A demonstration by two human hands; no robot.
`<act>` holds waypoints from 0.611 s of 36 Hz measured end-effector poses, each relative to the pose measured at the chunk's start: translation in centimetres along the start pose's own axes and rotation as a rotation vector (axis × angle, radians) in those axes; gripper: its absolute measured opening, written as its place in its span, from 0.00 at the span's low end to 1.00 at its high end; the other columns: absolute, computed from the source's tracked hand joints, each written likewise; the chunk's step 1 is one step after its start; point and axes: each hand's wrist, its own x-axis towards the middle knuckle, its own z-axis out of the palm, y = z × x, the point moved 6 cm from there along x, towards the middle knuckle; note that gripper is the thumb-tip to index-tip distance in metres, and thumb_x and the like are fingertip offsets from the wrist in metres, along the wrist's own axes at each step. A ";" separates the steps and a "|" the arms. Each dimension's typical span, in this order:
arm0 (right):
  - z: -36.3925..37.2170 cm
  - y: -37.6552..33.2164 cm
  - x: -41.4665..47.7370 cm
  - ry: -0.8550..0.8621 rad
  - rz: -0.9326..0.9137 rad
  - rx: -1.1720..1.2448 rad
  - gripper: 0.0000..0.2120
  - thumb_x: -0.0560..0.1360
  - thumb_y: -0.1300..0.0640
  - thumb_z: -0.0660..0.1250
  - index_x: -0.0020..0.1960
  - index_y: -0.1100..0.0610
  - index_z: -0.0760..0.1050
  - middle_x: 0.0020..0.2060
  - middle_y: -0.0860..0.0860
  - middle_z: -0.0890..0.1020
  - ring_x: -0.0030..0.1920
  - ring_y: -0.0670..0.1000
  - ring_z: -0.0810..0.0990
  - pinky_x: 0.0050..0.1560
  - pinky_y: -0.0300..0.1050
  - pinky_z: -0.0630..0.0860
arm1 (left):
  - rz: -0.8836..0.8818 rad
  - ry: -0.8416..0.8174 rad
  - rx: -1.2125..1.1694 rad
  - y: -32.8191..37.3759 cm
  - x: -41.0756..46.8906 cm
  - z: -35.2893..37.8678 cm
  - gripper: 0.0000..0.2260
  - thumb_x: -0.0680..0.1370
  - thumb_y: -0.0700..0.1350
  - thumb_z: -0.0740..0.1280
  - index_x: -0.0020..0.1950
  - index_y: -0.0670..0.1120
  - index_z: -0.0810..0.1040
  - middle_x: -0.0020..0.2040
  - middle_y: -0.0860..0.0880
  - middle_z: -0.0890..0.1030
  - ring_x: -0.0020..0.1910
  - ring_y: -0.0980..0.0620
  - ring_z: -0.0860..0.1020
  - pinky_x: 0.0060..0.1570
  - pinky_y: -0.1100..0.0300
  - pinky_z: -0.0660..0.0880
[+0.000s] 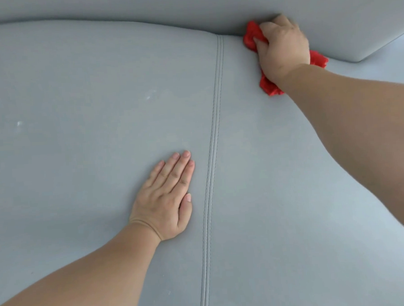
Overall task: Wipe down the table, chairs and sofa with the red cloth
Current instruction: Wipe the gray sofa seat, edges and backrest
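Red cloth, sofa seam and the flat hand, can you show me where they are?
red cloth point(251, 39), head view, on its bunched upper end.
sofa seam point(211, 152), head view, on its middle stretch.
left hand point(164, 199), head view, on the back of the hand.

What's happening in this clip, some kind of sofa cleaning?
Yes. A person is wiping a grey sofa. The right hand grips a bunched red cloth and presses it at the back of the seat, where the cushion meets the backrest, right of the stitched seam. The left hand rests flat, fingers straight, on the seat cushion just left of that seam. A few pale marks show on the left cushion.
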 end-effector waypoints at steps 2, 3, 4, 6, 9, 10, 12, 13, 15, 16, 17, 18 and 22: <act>-0.1 -0.4 0.1 -0.004 0.004 0.026 0.15 0.79 0.52 0.56 0.57 0.58 0.76 0.57 0.58 0.75 0.59 0.61 0.71 0.53 0.53 0.69 | -0.001 0.002 0.001 0.0 0.0 0.0 0.26 0.75 0.46 0.53 0.73 0.38 0.63 0.74 0.43 0.62 0.74 0.46 0.59 0.73 0.49 0.55; -0.2 -0.8 0.1 -0.009 -0.008 0.038 0.15 0.79 0.52 0.57 0.57 0.58 0.76 0.57 0.58 0.75 0.59 0.60 0.71 0.53 0.53 0.70 | -0.002 0.004 0.000 0.0 0.0 0.0 0.26 0.75 0.46 0.53 0.73 0.39 0.63 0.74 0.43 0.62 0.74 0.46 0.59 0.73 0.49 0.55; -0.1 -1.5 0.0 -0.017 -0.034 0.051 0.15 0.79 0.52 0.57 0.57 0.59 0.76 0.57 0.58 0.75 0.59 0.60 0.72 0.52 0.52 0.70 | -0.002 0.005 0.000 0.0 0.0 0.0 0.26 0.75 0.46 0.53 0.73 0.39 0.63 0.74 0.43 0.62 0.74 0.46 0.59 0.73 0.49 0.55; 0.1 -3.9 -0.3 -0.037 -0.122 0.083 0.15 0.79 0.51 0.57 0.58 0.59 0.76 0.56 0.58 0.75 0.57 0.60 0.73 0.52 0.52 0.70 | -0.003 0.008 -0.001 0.0 0.0 0.0 0.26 0.75 0.46 0.53 0.73 0.39 0.62 0.74 0.43 0.62 0.74 0.46 0.59 0.73 0.49 0.55; 0.7 -7.1 -1.1 -0.046 -0.234 0.112 0.15 0.79 0.51 0.57 0.56 0.60 0.76 0.55 0.58 0.75 0.56 0.59 0.74 0.52 0.51 0.69 | -0.004 0.006 -0.002 0.0 -0.1 0.0 0.26 0.75 0.46 0.53 0.73 0.39 0.63 0.74 0.43 0.62 0.74 0.46 0.59 0.72 0.49 0.56; 0.8 -7.6 -1.3 -0.039 -0.241 0.116 0.15 0.80 0.52 0.57 0.56 0.60 0.76 0.55 0.58 0.75 0.55 0.59 0.74 0.51 0.51 0.69 | -0.005 0.005 -0.002 0.0 -0.1 0.0 0.26 0.75 0.46 0.53 0.73 0.39 0.63 0.74 0.43 0.62 0.74 0.46 0.59 0.72 0.49 0.56; 0.7 -7.8 -1.4 -0.034 -0.243 0.124 0.15 0.80 0.52 0.56 0.56 0.60 0.76 0.55 0.58 0.75 0.55 0.59 0.74 0.50 0.51 0.69 | -0.004 0.004 0.000 0.0 -0.1 0.0 0.26 0.75 0.46 0.53 0.73 0.39 0.63 0.74 0.43 0.62 0.74 0.46 0.60 0.72 0.48 0.57; 0.7 -7.7 -1.5 -0.042 -0.249 0.124 0.15 0.80 0.52 0.57 0.56 0.61 0.76 0.55 0.58 0.75 0.55 0.59 0.74 0.50 0.51 0.69 | -0.004 0.003 0.001 0.0 -0.1 0.0 0.26 0.75 0.46 0.53 0.73 0.39 0.63 0.74 0.43 0.62 0.74 0.46 0.60 0.72 0.48 0.57; 0.7 -7.6 -1.9 -0.061 -0.275 0.129 0.15 0.80 0.52 0.57 0.56 0.61 0.76 0.55 0.58 0.75 0.55 0.59 0.74 0.51 0.51 0.70 | -0.004 0.003 0.002 0.0 -0.1 0.0 0.26 0.75 0.46 0.53 0.72 0.39 0.64 0.74 0.43 0.63 0.74 0.46 0.59 0.72 0.48 0.57; 0.7 -7.7 -2.2 -0.066 -0.289 0.139 0.15 0.80 0.52 0.57 0.55 0.62 0.76 0.55 0.58 0.75 0.54 0.59 0.74 0.51 0.51 0.70 | -0.005 0.006 0.003 0.0 -0.1 -0.1 0.26 0.75 0.46 0.53 0.72 0.38 0.64 0.74 0.43 0.63 0.74 0.46 0.60 0.72 0.48 0.57; 0.7 -7.8 -2.5 -0.072 -0.298 0.150 0.15 0.80 0.53 0.57 0.55 0.62 0.76 0.55 0.58 0.75 0.54 0.59 0.74 0.51 0.51 0.70 | -0.004 0.008 0.005 0.0 -0.1 -0.1 0.26 0.75 0.46 0.53 0.72 0.38 0.64 0.74 0.43 0.63 0.74 0.46 0.60 0.72 0.48 0.57; 0.7 -7.9 -2.9 -0.077 -0.305 0.161 0.15 0.80 0.53 0.58 0.54 0.62 0.76 0.54 0.58 0.75 0.54 0.59 0.75 0.51 0.52 0.70 | -0.003 0.010 0.006 0.1 -0.1 -0.1 0.26 0.75 0.46 0.53 0.72 0.38 0.65 0.74 0.43 0.63 0.74 0.46 0.60 0.72 0.48 0.57; 0.4 -8.4 -5.3 -0.070 -0.334 0.179 0.15 0.79 0.52 0.58 0.54 0.62 0.77 0.52 0.58 0.77 0.52 0.60 0.75 0.50 0.53 0.70 | -0.001 0.013 0.009 0.1 -0.1 -0.1 0.26 0.75 0.46 0.53 0.72 0.38 0.65 0.74 0.43 0.62 0.73 0.46 0.60 0.72 0.48 0.57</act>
